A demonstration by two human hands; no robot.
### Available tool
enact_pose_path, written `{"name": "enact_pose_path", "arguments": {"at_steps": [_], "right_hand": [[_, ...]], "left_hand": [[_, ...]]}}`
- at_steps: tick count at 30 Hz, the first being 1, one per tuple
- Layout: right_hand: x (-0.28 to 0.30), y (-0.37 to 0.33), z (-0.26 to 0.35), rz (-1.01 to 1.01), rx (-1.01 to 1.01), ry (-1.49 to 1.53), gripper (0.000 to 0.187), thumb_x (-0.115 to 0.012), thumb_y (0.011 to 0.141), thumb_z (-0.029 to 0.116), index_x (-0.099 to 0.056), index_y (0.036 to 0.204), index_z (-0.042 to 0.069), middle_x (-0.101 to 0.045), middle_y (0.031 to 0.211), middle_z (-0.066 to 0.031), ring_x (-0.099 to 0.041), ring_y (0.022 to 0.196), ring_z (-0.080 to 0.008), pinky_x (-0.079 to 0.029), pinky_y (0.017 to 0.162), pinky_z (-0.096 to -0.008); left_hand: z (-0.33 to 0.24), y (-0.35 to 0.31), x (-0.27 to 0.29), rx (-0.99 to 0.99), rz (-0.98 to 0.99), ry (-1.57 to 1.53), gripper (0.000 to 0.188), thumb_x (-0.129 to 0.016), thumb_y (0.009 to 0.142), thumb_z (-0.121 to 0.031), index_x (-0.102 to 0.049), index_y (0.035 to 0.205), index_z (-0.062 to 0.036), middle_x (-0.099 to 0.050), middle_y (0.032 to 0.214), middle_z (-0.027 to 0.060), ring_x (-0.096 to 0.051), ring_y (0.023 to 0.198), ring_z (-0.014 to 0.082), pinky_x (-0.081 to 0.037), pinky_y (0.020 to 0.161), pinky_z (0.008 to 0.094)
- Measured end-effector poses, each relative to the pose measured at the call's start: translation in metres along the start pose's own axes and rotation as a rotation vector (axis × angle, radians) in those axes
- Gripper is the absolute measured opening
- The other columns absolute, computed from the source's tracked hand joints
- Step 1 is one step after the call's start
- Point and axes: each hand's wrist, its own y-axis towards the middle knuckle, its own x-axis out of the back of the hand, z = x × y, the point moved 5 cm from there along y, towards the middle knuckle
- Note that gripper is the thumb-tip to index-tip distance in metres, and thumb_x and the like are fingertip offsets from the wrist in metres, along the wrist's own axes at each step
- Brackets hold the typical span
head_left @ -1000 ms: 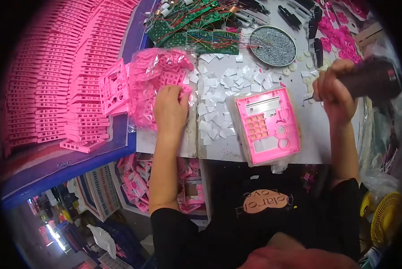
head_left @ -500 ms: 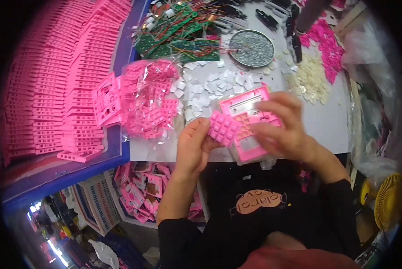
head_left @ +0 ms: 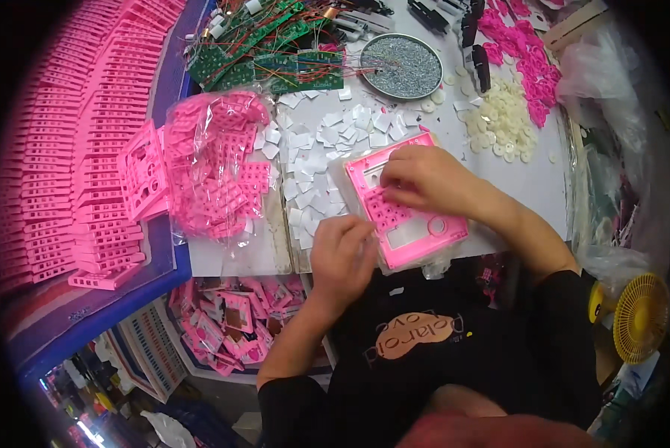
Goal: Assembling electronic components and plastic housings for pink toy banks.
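With my left hand (head_left: 342,257), fingers loosely curled, I'd do best to steady the left side of the pink casing (head_left: 423,249) so it can't skid on the tabletop (head_left: 234,257). The pink keypad (head_left: 391,215) I should keep square and, I judge, press evenly, corner by corner, with my right hand (head_left: 428,179). My left hand is just beside the casing; whether it touches or holds anything, I can't tell. The keypad lies within the casing, right of that hand, its far edge by my bunched right fingertips; whether they pinch it is hidden.
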Motion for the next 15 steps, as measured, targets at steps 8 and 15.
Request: {"name": "enact_pose_path", "arguments": {"at_steps": [8, 15], "right_hand": [[0.006, -0.018, 0.020, -0.125, 0.136, -0.194, 0.045, -0.076, 0.082, 0.029, -0.064, 0.119, 0.006, -0.062, 0.120, -0.0147, -0.060, 0.112, -0.0359, -0.051, 0.089, -0.0456], [-0.037, -0.054, 0.048, 0.347, 0.081, -0.471, 0.101, -0.066, 0.084, 0.063, -0.034, 0.153, -0.004, -0.024, 0.165, -0.0207, -0.018, 0.155, -0.0345, -0.018, 0.121, -0.0604]], "left_hand": [[-0.012, 0.000, -0.009, -0.170, 0.151, 0.176, 0.033, -0.079, 0.074, -0.008, -0.070, 0.106, -0.0070, -0.065, 0.110, 0.0097, -0.059, 0.103, 0.0326, -0.046, 0.090, 0.0449], [-0.010, 0.072, 0.058, -0.061, 0.015, 0.204, 0.023, -0.072, 0.082, -0.005, -0.069, 0.105, -0.0040, -0.068, 0.100, 0.0130, -0.066, 0.088, 0.0318, -0.052, 0.078, 0.0412]]}}
